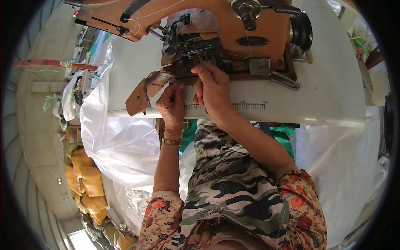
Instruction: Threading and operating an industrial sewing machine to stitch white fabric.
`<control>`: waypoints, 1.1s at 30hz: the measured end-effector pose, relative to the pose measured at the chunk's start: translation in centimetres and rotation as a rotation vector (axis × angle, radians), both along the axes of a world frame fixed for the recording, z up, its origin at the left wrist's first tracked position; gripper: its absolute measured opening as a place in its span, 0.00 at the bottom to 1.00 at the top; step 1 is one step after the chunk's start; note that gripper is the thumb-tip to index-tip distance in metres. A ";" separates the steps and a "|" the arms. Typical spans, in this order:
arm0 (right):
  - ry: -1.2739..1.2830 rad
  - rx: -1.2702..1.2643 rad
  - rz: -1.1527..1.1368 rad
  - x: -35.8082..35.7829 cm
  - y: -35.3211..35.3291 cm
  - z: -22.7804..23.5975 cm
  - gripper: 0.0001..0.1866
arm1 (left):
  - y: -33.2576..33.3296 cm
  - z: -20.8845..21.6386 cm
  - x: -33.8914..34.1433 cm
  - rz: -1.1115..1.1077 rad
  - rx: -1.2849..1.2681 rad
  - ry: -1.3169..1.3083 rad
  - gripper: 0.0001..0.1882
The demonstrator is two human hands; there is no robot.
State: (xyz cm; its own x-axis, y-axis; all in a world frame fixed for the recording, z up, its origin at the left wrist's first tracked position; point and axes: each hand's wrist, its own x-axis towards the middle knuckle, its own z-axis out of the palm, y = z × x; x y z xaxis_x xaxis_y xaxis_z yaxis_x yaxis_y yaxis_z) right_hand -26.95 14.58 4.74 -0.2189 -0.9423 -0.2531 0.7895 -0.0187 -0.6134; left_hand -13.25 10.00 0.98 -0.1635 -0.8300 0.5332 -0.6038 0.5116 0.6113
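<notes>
A brown sewing machine [266,37] stands on a pale worktable [333,91]. Its dark looper mechanism [193,48] lies exposed low on the front. My right hand [214,89] reaches right up to these parts, with thumb and fingers pinched together. Something thin and dark seems to stick up from its fingertips, too small to name. My left hand [171,106] is closed too, fingertips pressed together just below the machine's bed; what they hold, if anything, is hidden. Beside it hangs a brown cover plate [137,98], swung away from the machine.
A metal bracket [273,73] juts from the bed at the right. Black handwheel [302,31] at the machine's right end. A printed ruler scale [250,106] runs along the table's front edge. White sheeting [121,146] drapes off the left side; yellow bundles [89,181] lie beyond.
</notes>
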 end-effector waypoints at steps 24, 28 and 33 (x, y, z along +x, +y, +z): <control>0.196 -0.168 0.179 -0.6 7.7 0.3 0.12 | 3.3 5.5 -4.1 -0.437 0.785 0.909 0.07; 0.179 -0.170 0.183 -0.9 8.0 0.5 0.13 | 3.3 5.5 -4.3 -0.450 0.657 0.863 0.05; 0.159 -0.195 0.180 -1.2 8.0 0.5 0.14 | 3.4 5.7 -4.8 -0.441 0.554 0.841 0.05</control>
State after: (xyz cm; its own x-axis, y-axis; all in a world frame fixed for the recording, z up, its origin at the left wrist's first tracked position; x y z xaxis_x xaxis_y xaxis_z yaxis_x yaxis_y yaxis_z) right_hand -28.15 22.56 5.25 -0.0664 -0.9970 -0.0393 0.6855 -0.0170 -0.7279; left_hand -18.04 13.37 6.66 -0.2634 -0.9468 0.1851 0.2815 0.1080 0.9534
